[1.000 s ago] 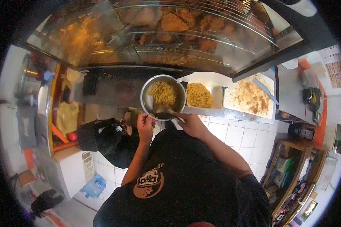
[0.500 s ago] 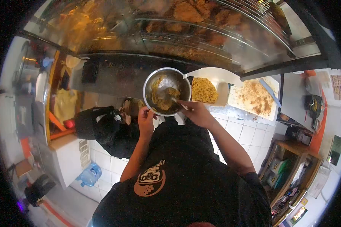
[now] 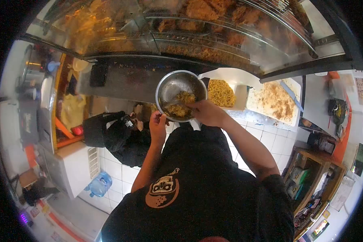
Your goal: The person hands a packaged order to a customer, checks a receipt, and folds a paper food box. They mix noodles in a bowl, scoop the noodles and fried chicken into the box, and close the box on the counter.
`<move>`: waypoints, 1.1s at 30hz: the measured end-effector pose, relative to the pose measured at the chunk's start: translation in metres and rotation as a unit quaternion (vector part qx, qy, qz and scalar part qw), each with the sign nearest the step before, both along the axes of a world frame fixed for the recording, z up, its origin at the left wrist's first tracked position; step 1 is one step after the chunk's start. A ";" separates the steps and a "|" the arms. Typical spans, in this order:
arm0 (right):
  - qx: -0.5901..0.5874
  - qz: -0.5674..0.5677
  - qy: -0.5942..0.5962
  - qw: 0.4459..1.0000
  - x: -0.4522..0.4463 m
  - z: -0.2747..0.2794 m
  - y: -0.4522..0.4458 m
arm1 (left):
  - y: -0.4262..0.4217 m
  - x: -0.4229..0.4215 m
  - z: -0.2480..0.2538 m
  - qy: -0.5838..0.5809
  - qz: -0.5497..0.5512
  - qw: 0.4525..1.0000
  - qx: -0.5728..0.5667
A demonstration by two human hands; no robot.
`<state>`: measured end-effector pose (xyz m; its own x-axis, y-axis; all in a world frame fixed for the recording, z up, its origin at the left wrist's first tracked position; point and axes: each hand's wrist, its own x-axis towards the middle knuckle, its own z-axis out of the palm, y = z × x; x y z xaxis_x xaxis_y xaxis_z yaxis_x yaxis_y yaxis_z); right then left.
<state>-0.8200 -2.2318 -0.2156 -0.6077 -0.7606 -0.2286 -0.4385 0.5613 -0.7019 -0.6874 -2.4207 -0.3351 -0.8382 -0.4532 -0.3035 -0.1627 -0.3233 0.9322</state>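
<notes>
A round metal bowl (image 3: 181, 82) with noodles (image 3: 177, 109) in its lower part is held over the counter's near edge. My left hand (image 3: 157, 121) pinches the bowl's rim at the lower left. Over the bowl's lower right side, my right hand (image 3: 207, 113) is closed on a spoon, most of which the hand and noodles hide. Just right of the bowl stands an open white box (image 3: 240, 97) with more noodles (image 3: 221, 93) inside.
Further right lies a white tray (image 3: 266, 101) of brown crumbs with a blue-grey knife (image 3: 291, 95) across it. A glass case (image 3: 149, 28) with fried food rises behind the counter (image 3: 125, 82). Someone in black (image 3: 117, 137) is low on the left, near a blue water bottle (image 3: 99, 184).
The noodles are gathered toward the bowl's lower middle, and my right hand has moved further in over the bowl. Bowl and box appear further right in view.
</notes>
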 end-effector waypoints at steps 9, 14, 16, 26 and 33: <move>-0.044 0.005 0.206 0.978 0.002 -0.037 -0.006 | 0.021 0.005 0.011 0.020 -0.043 0.999 0.014; 0.081 0.000 0.172 0.982 0.041 -0.033 -0.019 | 0.023 0.007 0.008 0.034 -0.038 0.999 -0.008; 0.134 -0.038 0.082 0.987 0.056 -0.019 -0.018 | 0.027 0.004 0.012 0.042 -0.015 0.999 0.024; 0.179 0.145 0.053 0.972 0.033 -0.042 0.006 | 0.026 0.008 -0.014 0.036 -0.018 0.997 0.070; 0.017 -0.040 -0.002 0.999 0.048 -0.049 0.000 | 0.025 -0.002 0.004 0.021 -0.006 0.998 0.052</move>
<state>-0.7716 -2.2322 -0.2651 -0.6646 -0.7022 -0.2553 -0.3892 0.6170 -0.6840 -0.6891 -2.3955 -0.3307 -0.8567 -0.4104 -0.3124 -0.1286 -0.4165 0.9000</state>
